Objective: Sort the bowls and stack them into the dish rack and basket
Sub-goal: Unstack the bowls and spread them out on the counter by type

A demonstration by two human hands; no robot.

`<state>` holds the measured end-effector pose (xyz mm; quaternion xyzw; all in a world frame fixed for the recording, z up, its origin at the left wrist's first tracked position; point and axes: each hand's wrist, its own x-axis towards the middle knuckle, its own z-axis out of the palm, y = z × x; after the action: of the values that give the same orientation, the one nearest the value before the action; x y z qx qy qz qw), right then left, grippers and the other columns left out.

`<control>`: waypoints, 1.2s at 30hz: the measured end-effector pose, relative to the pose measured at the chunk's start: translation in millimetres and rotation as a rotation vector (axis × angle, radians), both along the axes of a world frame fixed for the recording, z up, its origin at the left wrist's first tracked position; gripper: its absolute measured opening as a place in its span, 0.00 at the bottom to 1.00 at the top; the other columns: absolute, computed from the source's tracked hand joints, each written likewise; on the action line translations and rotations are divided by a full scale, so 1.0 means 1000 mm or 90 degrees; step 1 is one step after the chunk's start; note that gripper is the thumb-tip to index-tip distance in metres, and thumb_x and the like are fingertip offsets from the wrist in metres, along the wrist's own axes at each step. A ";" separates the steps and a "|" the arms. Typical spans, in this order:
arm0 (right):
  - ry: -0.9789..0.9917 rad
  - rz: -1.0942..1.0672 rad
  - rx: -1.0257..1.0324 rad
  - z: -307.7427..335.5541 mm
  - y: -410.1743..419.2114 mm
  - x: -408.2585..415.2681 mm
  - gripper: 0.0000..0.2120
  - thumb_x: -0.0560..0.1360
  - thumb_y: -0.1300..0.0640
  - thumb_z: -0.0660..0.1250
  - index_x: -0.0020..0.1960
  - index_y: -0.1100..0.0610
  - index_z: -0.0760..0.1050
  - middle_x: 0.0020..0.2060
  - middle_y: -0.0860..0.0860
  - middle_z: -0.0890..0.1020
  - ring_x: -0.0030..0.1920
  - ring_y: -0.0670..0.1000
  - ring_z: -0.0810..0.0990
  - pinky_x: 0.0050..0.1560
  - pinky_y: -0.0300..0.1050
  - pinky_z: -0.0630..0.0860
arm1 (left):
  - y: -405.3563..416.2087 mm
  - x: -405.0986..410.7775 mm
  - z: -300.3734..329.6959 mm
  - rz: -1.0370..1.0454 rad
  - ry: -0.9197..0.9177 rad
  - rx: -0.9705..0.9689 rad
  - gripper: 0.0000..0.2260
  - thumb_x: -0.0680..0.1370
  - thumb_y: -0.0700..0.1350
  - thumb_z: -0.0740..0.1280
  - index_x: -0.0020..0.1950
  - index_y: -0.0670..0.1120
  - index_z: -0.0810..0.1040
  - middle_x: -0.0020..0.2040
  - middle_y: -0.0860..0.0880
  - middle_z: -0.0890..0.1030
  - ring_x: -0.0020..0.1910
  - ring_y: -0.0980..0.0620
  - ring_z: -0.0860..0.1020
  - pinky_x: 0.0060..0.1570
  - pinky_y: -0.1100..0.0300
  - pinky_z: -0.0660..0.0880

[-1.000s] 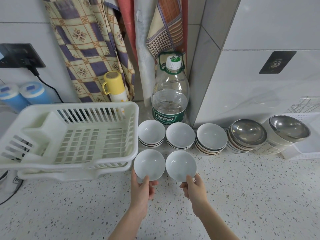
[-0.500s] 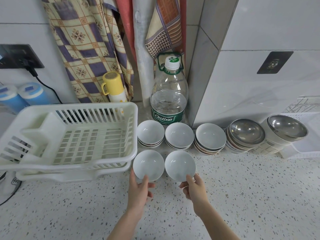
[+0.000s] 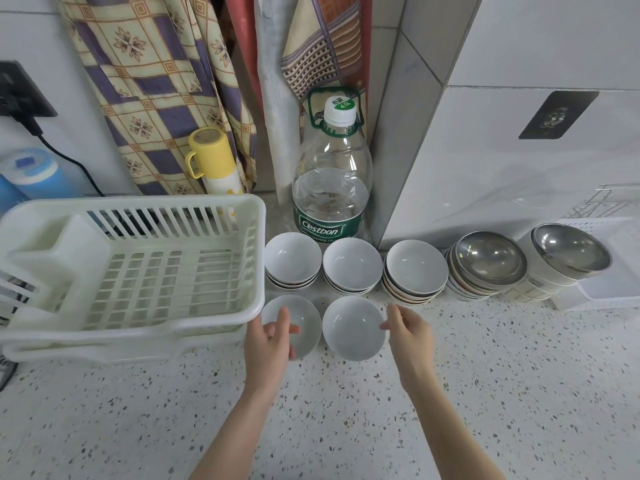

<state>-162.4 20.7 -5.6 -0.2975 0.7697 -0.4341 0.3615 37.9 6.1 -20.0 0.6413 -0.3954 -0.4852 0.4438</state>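
Two single white bowls are shown on the speckled bench in front of a row of stacked bowls. The left bowl (image 3: pixel 304 322) lies under the left hand (image 3: pixel 268 337), whose grip is closed loosely over the near rim, thumb inside. The right bowl (image 3: pixel 353 328) lies just left of the right hand (image 3: pixel 410 332), which is relaxed and holds nothing, its fingertips (image 3: pixel 386 326) at the rim. The empty dish rack (image 3: pixel 256 216) lies directly left of the left hand (the nearer hand for that transfer); the basket (image 3: pixel 609 299) lies far right.
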 end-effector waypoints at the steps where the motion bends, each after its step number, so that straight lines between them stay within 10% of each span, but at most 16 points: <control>1: -0.027 0.021 0.019 0.002 -0.009 0.002 0.12 0.78 0.49 0.62 0.47 0.55 0.80 0.35 0.46 0.82 0.36 0.46 0.74 0.36 0.42 0.67 | -0.009 -0.005 0.001 -0.003 0.016 0.020 0.21 0.82 0.52 0.64 0.73 0.55 0.63 0.40 0.48 0.85 0.22 0.56 0.71 0.27 0.62 0.71; 4: -0.096 0.055 0.090 0.004 -0.036 0.009 0.16 0.79 0.46 0.61 0.56 0.57 0.75 0.40 0.48 0.83 0.35 0.47 0.72 0.37 0.44 0.67 | -0.034 -0.018 0.000 0.001 0.031 0.069 0.10 0.81 0.54 0.64 0.59 0.56 0.67 0.40 0.51 0.86 0.20 0.58 0.71 0.31 0.58 0.72; 9: -0.111 0.036 0.168 -0.002 -0.066 0.020 0.16 0.79 0.49 0.59 0.55 0.62 0.73 0.39 0.51 0.84 0.28 0.49 0.68 0.30 0.42 0.63 | -0.065 -0.028 -0.003 0.029 0.081 0.137 0.29 0.82 0.53 0.62 0.79 0.57 0.51 0.43 0.47 0.86 0.19 0.57 0.69 0.21 0.65 0.66; 18: -0.074 -0.035 0.154 -0.018 -0.083 0.025 0.08 0.77 0.57 0.60 0.46 0.62 0.73 0.37 0.53 0.83 0.35 0.52 0.72 0.40 0.45 0.69 | -0.086 -0.036 -0.002 0.121 0.131 0.097 0.16 0.80 0.36 0.58 0.58 0.57 0.67 0.31 0.67 0.81 0.30 0.47 0.79 0.16 0.66 0.61; 23: -0.037 -0.051 0.138 -0.017 -0.085 0.029 0.09 0.74 0.63 0.60 0.51 0.66 0.75 0.35 0.52 0.79 0.35 0.50 0.73 0.32 0.42 0.65 | -0.090 -0.032 -0.004 0.097 0.144 0.113 0.18 0.80 0.36 0.54 0.49 0.61 0.67 0.31 0.64 0.82 0.37 0.45 0.72 0.16 0.66 0.60; 30: -0.033 -0.083 0.089 -0.012 -0.084 0.037 0.08 0.74 0.63 0.59 0.51 0.62 0.74 0.33 0.52 0.83 0.35 0.49 0.76 0.33 0.42 0.66 | -0.094 -0.029 -0.004 0.089 0.130 0.114 0.18 0.79 0.34 0.53 0.61 0.55 0.63 0.28 0.63 0.81 0.33 0.46 0.73 0.18 0.66 0.62; 36: -0.078 -0.117 0.054 -0.009 -0.083 0.043 0.09 0.74 0.62 0.58 0.52 0.61 0.73 0.34 0.54 0.83 0.29 0.45 0.76 0.36 0.43 0.69 | -0.089 -0.029 -0.004 0.084 0.124 0.112 0.16 0.81 0.36 0.55 0.47 0.60 0.67 0.28 0.59 0.82 0.28 0.52 0.76 0.26 0.63 0.68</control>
<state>-119.7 -62.3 -14.6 -0.1830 0.7876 -0.4502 0.3788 9.0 -82.5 -24.0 0.6520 -0.2634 -0.5481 0.4529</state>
